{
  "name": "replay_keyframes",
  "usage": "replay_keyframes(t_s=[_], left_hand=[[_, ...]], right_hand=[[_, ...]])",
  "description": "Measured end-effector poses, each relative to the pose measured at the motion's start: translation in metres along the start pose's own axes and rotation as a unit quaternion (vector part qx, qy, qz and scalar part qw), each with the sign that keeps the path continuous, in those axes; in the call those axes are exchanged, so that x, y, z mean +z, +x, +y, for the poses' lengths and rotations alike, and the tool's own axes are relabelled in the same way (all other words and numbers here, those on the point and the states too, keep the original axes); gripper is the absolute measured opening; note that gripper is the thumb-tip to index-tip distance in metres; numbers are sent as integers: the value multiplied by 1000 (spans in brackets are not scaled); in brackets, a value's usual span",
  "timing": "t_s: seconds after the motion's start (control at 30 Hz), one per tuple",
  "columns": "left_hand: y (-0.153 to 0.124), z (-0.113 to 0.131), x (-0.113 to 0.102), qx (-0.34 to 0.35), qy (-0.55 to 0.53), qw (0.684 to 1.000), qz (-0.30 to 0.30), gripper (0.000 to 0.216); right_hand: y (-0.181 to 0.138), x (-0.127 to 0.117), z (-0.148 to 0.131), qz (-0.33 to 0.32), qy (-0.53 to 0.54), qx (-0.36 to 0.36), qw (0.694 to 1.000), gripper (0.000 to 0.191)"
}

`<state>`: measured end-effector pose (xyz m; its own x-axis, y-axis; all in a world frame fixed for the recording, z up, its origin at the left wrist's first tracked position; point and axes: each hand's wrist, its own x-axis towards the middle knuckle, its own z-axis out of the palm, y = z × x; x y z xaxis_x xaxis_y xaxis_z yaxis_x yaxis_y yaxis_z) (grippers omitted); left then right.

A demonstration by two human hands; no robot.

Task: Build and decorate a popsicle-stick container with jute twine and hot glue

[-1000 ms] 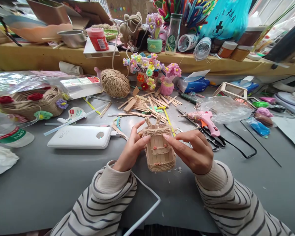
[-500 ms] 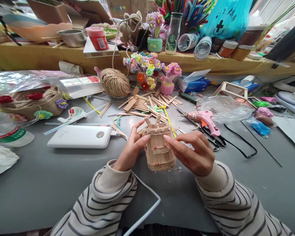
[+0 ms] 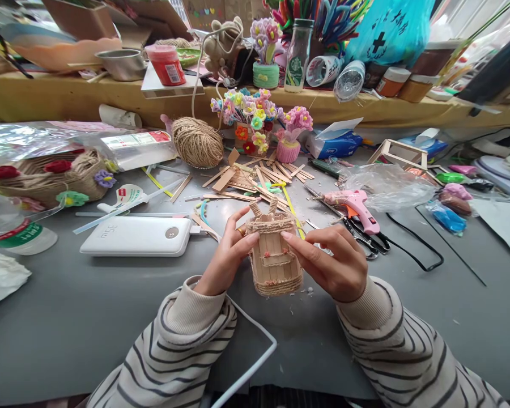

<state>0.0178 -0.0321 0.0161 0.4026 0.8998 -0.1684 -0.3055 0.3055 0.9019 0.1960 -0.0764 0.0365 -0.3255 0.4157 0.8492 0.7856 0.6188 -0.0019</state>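
A small craft-stick container (image 3: pixel 275 263), trimmed with twine at rim and base and dotted with reddish bits, is held upright just above the table. My left hand (image 3: pixel 226 255) grips its left side, thumb on the front near the rim and fingers behind. On the other side my right hand (image 3: pixel 334 260) holds the upper right edge between thumb and fingers. Two twine-wrapped loops rise from the container's top. Behind it lies a loose pile of craft sticks (image 3: pixel 242 180). A pink glue gun (image 3: pixel 357 209) rests to the right of my right hand.
A white power bank (image 3: pixel 136 237) with a cable lies left of my hands. Scissors (image 3: pixel 368 246) and a crumpled plastic bag (image 3: pixel 391 187) are at right. A twine ball (image 3: pixel 198 141) and a flower pot (image 3: pixel 288 150) stand at the back, before a crowded shelf (image 3: pixel 238 105).
Both hands keep the same hold on the container, which has barely moved. The whole view has shifted very slightly.
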Motion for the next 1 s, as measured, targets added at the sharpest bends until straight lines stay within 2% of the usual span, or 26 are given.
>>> replay_keyframes(t_s=[0.13, 0.3, 0.4, 0.6, 1.0], left_hand=[[-1, -1, 0, -9, -8, 1000, 7, 67], [-1, 0, 0, -51, -15, 999, -7, 60], [-2, 1, 1, -60, -7, 998, -15, 64], [-2, 2, 1, -62, -2, 998, -29, 65], [-2, 1, 0, -55, 16, 997, -41, 61]], right_hand=[[-1, -3, 1, 2, -20, 12, 1000, 15], [-5, -8, 7, -35, -42, -2, 999, 45], [-8, -8, 10, -54, -34, -7, 998, 51], [-8, -6, 8, -73, -21, -12, 997, 54], [-7, -6, 8, -68, -17, -6, 997, 52]])
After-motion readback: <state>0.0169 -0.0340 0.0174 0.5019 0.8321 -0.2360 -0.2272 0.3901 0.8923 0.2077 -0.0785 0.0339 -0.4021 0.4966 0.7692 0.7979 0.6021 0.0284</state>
